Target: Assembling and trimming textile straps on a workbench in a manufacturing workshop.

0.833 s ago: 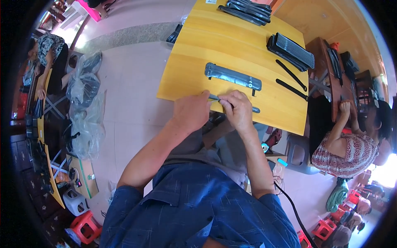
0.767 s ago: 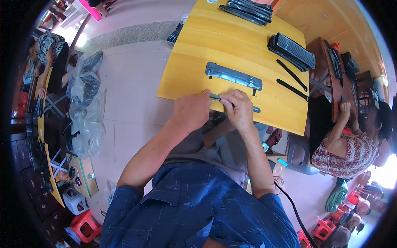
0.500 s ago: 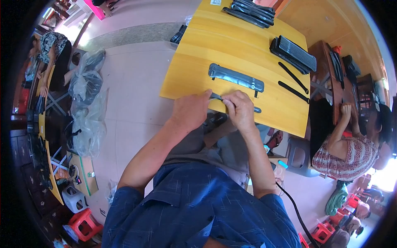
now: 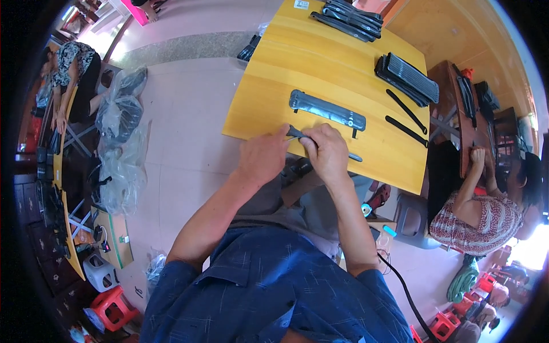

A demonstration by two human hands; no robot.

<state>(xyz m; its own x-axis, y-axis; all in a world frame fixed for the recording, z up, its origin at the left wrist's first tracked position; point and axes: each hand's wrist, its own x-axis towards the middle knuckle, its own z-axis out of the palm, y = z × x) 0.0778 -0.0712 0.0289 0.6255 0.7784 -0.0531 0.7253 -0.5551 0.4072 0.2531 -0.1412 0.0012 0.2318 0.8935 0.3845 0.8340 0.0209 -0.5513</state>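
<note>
At the table's near edge, my left hand (image 4: pixel 264 155) and my right hand (image 4: pixel 329 153) are closed on a dark grey, narrow flat strip (image 4: pixel 294 132). It shows between my fingertips, and what looks like its rounded end (image 4: pixel 355 157) lies right of my right hand; the middle is hidden by my fingers. Just beyond my hands, a long dark grey flat pouch (image 4: pixel 326 110) with small black tabs lies on the yellow table (image 4: pixel 274 74). Two black straps (image 4: pixel 405 131), each with a loop-like end, lie to the right of it.
A stack of dark ribbed pouches (image 4: pixel 409 79) sits at the table's right side, with another pile (image 4: pixel 347 22) at the far edge. A seated person (image 4: pixel 477 223) works at a brown table on the right. Clear plastic bags (image 4: pixel 123 171) and a red stool (image 4: pixel 114 308) stand left.
My right hand has turned slightly and shifted a little to the left, and more of the strip shows beside my left fingertips. Both hands keep their hold.
</note>
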